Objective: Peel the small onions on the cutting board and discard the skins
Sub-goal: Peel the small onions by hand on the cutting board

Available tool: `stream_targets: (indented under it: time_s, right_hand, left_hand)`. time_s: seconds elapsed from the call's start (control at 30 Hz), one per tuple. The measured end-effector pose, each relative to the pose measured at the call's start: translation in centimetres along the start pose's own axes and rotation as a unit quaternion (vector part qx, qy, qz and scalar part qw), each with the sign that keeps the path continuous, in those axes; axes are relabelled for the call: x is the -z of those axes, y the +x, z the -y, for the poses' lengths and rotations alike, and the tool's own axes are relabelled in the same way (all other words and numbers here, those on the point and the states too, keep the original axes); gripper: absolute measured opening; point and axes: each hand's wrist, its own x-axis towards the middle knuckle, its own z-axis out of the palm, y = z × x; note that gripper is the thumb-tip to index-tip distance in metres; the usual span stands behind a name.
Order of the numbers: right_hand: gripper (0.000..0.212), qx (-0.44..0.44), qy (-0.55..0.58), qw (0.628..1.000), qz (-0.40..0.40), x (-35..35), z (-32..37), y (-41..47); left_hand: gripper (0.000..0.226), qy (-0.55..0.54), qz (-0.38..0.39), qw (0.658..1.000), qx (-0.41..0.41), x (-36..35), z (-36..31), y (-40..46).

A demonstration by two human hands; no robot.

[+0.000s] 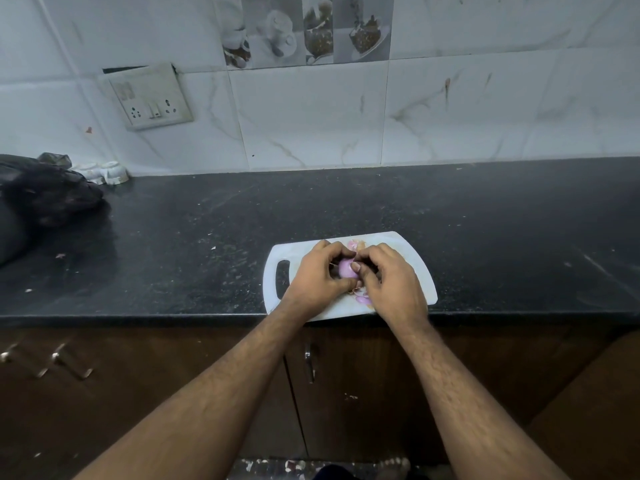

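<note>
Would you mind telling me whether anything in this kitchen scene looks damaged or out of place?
Yes: the switch plate on the tiled wall hangs askew, its top edge pulled away to show a dark gap. The cutting board also juts slightly past the counter's front edge.

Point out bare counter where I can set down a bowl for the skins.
Right of the cutting board, the counter is bare to the wall. Behind the board is bare too. Far left is crowded by a black bag. The board itself is taken by both hands.
</note>
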Motion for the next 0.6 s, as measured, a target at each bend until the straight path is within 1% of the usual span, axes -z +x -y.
stream_targets:
  time_s: [0.13, 0.2, 0.27, 0.37, 0.47, 0.53, 0.6]
  right_hand:
    - [0.011, 0.040, -0.049, 0.998, -0.013, -0.17, 0.14, -0.07]
    - [0.014, 0.059, -0.083, 0.995, 0.001, -0.29, 0.24, 0.01]
    - [0.023, 0.065, -0.112, 0.991, 0.021, -0.33, 0.21, 0.23]
    - [0.024, 0.076, -0.110, 0.990, 0.041, -0.12, 0.11, 0.56]
    - [0.025, 0.124, -0.109, 0.984, 0.065, 0.00, 0.07, 0.31]
    - [0.019, 0.104, -0.089, 0.989, 0.054, 0.01, -0.08, 0.11]
    - [0.021, 0.026, -0.027, 0.999, 0.034, 0.12, -0.14, 0.25]
  left_hand:
    - [0.035, 0.004, 0.004, 1.000, -0.005, -0.06, 0.02, -0.02]
    - [0.037, 0.005, 0.006, 1.000, -0.006, -0.05, -0.07, -0.04]
    - [0.037, 0.008, 0.008, 1.000, -0.002, -0.02, -0.11, -0.05]
    - [0.036, 0.007, 0.005, 1.000, 0.003, -0.06, -0.06, -0.11]
    - [0.028, 0.004, -0.028, 0.999, 0.019, -0.11, -0.04, 0.00]
    - [0.027, 0.037, -0.034, 0.999, 0.010, -0.23, 0.04, 0.19]
    - [0.035, 0.063, -0.026, 0.998, -0.002, -0.43, 0.14, 0.27]
